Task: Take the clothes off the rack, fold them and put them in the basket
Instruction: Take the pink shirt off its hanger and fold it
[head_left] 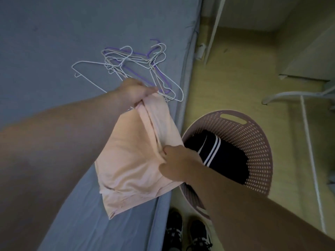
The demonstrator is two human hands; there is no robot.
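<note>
Gripping the folded pink garment (130, 160) with clenched fingers of both hands: left hand (134, 91) at the top edge, right hand (174, 162) at the side fold, over the bed (54, 42) edge, beside the basket (253, 142). Soft, light, limp; probably unfolds unless supported along both folds.

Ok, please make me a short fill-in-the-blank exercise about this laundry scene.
The left hand and right hand hold a folded garment coloured ____.
The navy striped garment lies inside the ____.
The hangers on the bed are white and ____.
Missing words: pink; basket; purple.
</note>
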